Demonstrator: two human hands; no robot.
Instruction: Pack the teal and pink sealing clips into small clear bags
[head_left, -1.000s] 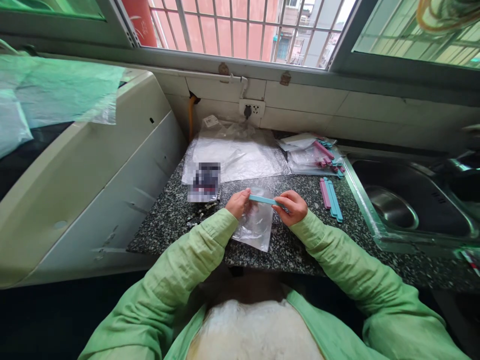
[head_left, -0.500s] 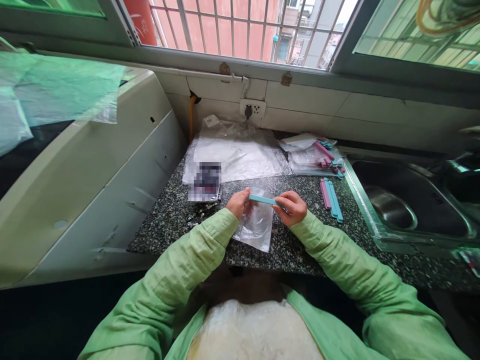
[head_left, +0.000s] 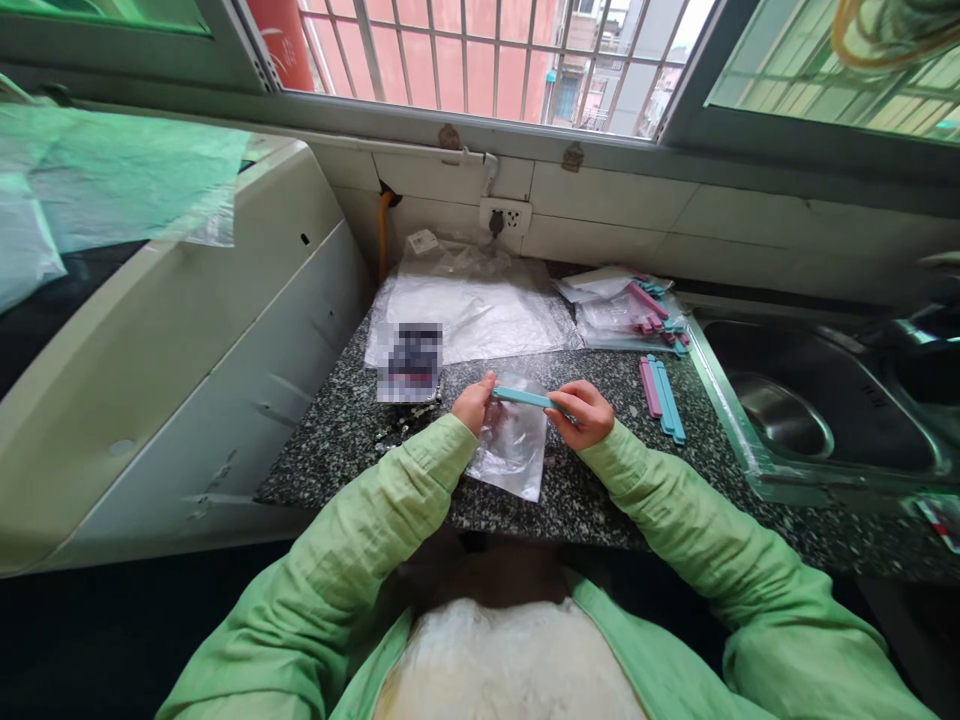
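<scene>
A light blue bag sealing clip (head_left: 521, 397) spans the gap between my two hands across the upper part of a clear plastic bag (head_left: 512, 455). My left hand (head_left: 474, 404) pinches the clip's left end. At its other end, the fingers of my right hand (head_left: 583, 414) are closed on the clip. The bag hangs or lies below the clip, over the speckled counter; whether it is clamped in the clip I cannot tell. To the right lie a pink clip (head_left: 650, 388) and blue clips (head_left: 667, 402), side by side.
Behind my hands a large clear plastic sheet or bag (head_left: 480, 310) covers the counter (head_left: 600, 500). Packs of pink and blue clips (head_left: 622, 310) lie beside it. A sink (head_left: 817, 400) is at right, a blurred-out item (head_left: 410, 363) at left, a wall socket (head_left: 506, 217) behind.
My left hand has shifted very slightly left and up, and the clip's left end shows a little more. My right hand stays in place.
</scene>
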